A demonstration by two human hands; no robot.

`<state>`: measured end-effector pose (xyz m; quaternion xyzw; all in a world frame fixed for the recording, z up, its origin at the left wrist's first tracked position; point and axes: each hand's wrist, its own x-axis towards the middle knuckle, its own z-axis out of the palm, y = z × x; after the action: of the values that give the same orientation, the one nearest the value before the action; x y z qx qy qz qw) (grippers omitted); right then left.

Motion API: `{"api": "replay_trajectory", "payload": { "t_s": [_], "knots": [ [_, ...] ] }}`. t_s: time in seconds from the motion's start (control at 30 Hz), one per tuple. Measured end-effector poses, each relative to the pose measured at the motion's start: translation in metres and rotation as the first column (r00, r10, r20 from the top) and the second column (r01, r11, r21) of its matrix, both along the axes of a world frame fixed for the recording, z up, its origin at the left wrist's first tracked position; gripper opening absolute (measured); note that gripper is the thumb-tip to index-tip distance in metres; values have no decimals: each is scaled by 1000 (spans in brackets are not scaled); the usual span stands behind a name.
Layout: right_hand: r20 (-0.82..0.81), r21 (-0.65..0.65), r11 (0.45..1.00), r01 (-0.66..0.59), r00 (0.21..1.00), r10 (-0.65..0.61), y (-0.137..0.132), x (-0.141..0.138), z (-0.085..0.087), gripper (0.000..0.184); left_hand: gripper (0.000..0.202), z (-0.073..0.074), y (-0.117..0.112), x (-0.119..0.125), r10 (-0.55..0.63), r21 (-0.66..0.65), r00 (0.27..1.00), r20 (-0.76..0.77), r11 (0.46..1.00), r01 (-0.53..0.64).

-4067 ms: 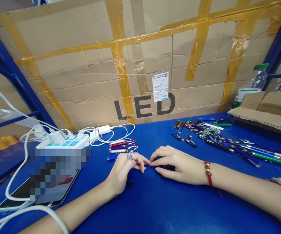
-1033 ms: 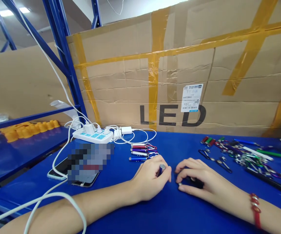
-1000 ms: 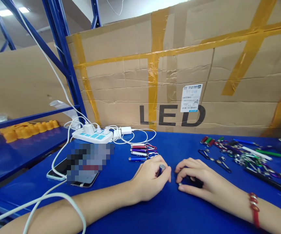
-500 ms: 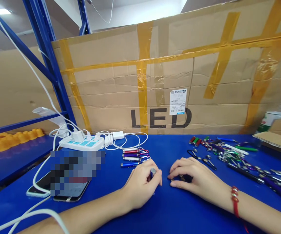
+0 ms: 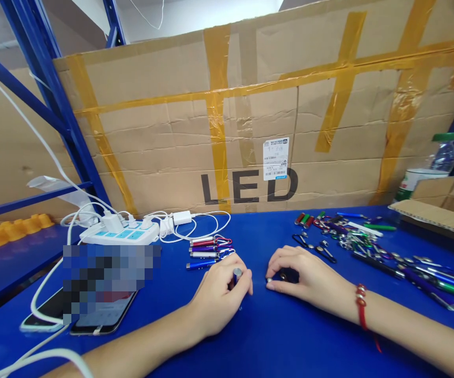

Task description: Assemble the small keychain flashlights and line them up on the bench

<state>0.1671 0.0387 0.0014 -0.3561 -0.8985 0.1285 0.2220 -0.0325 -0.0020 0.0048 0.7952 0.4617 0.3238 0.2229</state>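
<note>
lettering [image 5: 246, 186] reads "led" on cardboard [image 5: 164, 157] — left fingers [image 5: 243, 285] hold a silver-ended tube [image 5: 237, 272]

The left grip [image 5: 223, 296] hides most of a metal-ended tube [image 5: 237, 272]; the dark thing [image 5: 291, 274] under the right grip [image 5: 306, 270] is unclear. The label [image 5: 276, 158] print is unreadably small; the right edge crops the open carton [image 5: 443, 217].

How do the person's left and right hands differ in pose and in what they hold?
The left hand is curled around a slim cylinder, whose silvery end pokes up; the right hand is arched, pinching a small silvery piece too small to identify.
The right wrist wears a red bracelet; the left wrist shows none.
Both hands are low over the blue table.
</note>
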Motion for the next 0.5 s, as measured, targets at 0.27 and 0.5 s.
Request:
{"api": "replay_trajectory", "payload": {
  "t_s": [0.27, 0.5],
  "knots": [
    [-5, 6, 1000, 13, 1000, -13, 0, 0, 1, 15, 37, 1, -1, 0, -3, -10, 1000, -19, 1000, 2],
    [-76, 141, 990, 3, 997, 8, 0, 3, 0, 15, 37, 2, -1, 1, 0, -27, 1000, -22, 1000, -1]
  ]
}}
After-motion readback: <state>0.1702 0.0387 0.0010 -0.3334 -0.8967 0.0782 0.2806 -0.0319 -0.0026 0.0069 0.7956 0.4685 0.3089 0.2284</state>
